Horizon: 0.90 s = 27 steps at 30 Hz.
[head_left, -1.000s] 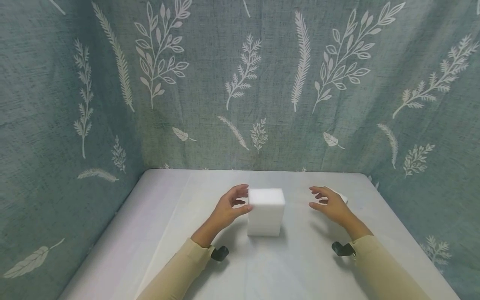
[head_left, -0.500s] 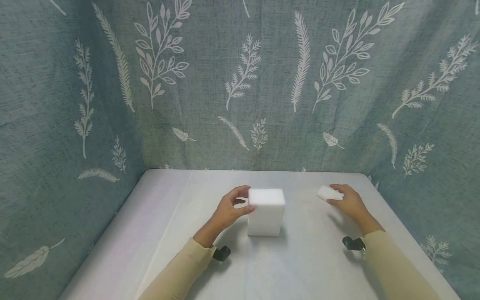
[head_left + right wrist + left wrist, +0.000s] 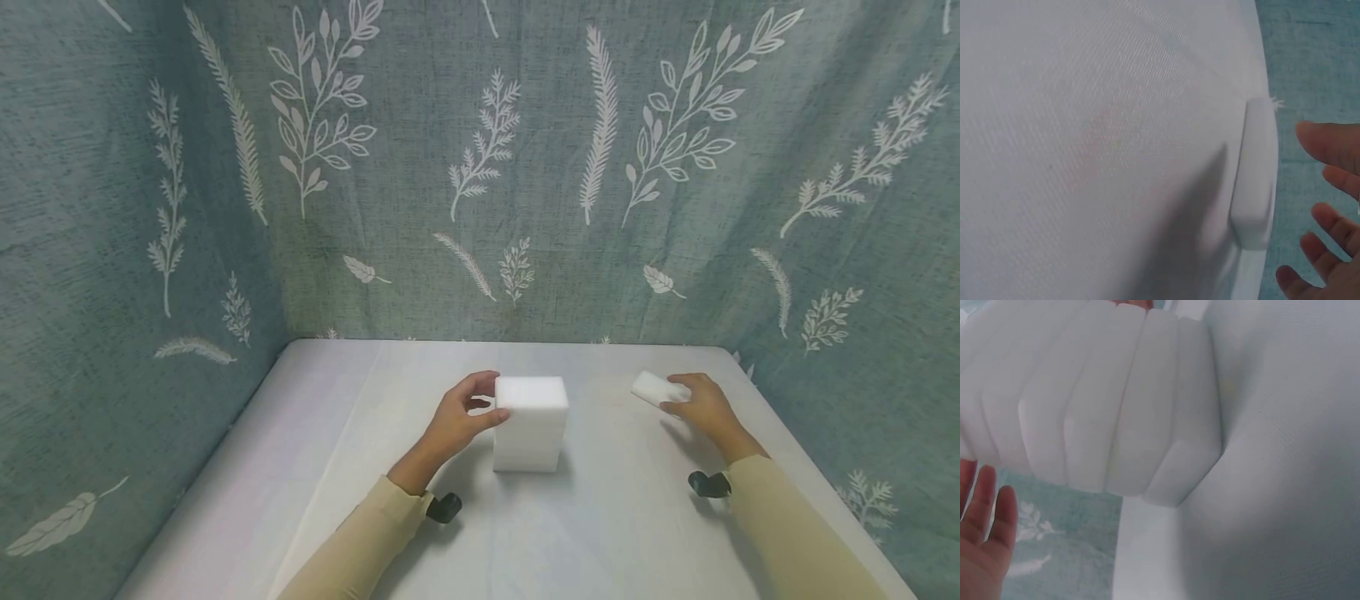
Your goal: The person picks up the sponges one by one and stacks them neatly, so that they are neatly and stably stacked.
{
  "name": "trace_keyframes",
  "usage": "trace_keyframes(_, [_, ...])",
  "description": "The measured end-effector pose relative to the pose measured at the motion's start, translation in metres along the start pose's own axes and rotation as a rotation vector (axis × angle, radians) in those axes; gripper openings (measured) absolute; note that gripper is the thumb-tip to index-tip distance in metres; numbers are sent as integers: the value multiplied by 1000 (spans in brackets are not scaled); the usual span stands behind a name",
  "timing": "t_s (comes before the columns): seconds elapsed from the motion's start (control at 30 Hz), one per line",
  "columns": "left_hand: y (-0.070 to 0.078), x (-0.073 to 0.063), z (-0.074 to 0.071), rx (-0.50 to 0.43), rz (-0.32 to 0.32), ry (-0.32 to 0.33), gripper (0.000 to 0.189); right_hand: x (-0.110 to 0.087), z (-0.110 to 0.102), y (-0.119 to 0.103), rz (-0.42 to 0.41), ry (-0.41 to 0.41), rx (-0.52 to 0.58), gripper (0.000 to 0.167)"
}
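A stack of white sponges (image 3: 529,425) stands upright on the table, several flat blocks piled face on face. My left hand (image 3: 457,417) holds it at its upper left, thumb on the front face and fingers reaching behind. The left wrist view shows the layers of the sponge stack (image 3: 1104,400) and the fingers (image 3: 1000,519) along its far edge. Away to the right lies a single white sponge (image 3: 649,386). My right hand (image 3: 705,408) hovers at its right end; in the right wrist view the fingers (image 3: 1329,219) are spread, apart from the sponge (image 3: 1254,175).
The white-covered table (image 3: 360,500) is backed by green-grey cloth (image 3: 420,167) with white leaf prints, which also hangs at both sides. Dark wrist cameras sit at both sleeves, the left camera (image 3: 444,507) below the stack and the right camera (image 3: 708,484) nearer the table's right edge.
My right hand has moved right, from left of the single sponge to its right end, uncovering it. The left hand has barely moved, its thumb slightly further over the stack's front.
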State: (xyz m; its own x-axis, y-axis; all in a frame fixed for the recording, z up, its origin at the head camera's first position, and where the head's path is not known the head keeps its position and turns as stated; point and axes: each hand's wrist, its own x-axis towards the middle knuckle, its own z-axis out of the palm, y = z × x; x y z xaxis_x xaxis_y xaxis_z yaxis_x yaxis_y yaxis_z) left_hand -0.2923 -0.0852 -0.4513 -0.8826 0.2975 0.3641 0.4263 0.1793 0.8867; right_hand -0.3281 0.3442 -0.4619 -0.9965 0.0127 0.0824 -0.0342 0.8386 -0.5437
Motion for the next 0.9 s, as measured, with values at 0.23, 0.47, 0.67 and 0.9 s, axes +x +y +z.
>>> trace_keyframes(0.23, [26,-6,-4,-24,7,-34,62,4,2,5,25,-23,-8,66])
trace_keyframes(0.47, [39,-9,-5,-13,-1,-35,60,5,2,6,50,-51,-5,67])
trace_keyframes(0.67, [40,-9,-6,-10,-1,-33,60,9,7,6,115,-107,-25,69])
trace_keyframes(0.9, [38,-11,-4,-17,18,-37,59,4,10,11,119,-93,-50,63])
